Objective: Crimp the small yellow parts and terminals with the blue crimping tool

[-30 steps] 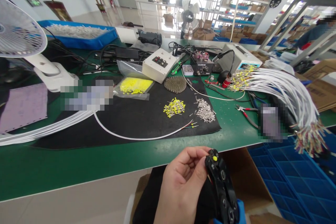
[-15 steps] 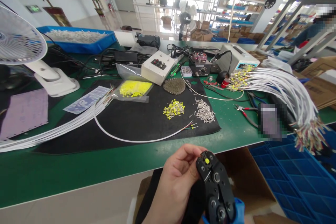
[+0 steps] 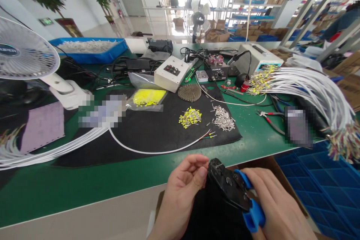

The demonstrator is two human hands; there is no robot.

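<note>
My right hand (image 3: pixel 278 202) is closed around the blue handles of a black crimping tool (image 3: pixel 229 185), held in front of the table edge. Beside the tool's jaws is my left hand (image 3: pixel 185 183), its fingers curled and the thumb drawn in close to the index finger. Whatever may be between those fingertips is hidden or too small to name. On the black mat ahead lies a white cable (image 3: pixel 157 152) whose split coloured wires carry yellow ferrules at the tips. Beyond it are a pile of yellow ferrules (image 3: pixel 190 117) and a pile of bare metal ferrules (image 3: pixel 223 119).
A bag of yellow pieces (image 3: pixel 149 97), a white switch box (image 3: pixel 171 73) and a round metal coil (image 3: pixel 189 93) stand further back. Bundled white cables (image 3: pixel 309 82) arch at the right near red-handled cutters (image 3: pixel 270 120). A white fan (image 3: pixel 67 93) is at left.
The crimping tool has tilted leftward, and my right hand has come into view on its handles. The yellow piece in its jaws no longer shows. My left hand has shifted slightly left.
</note>
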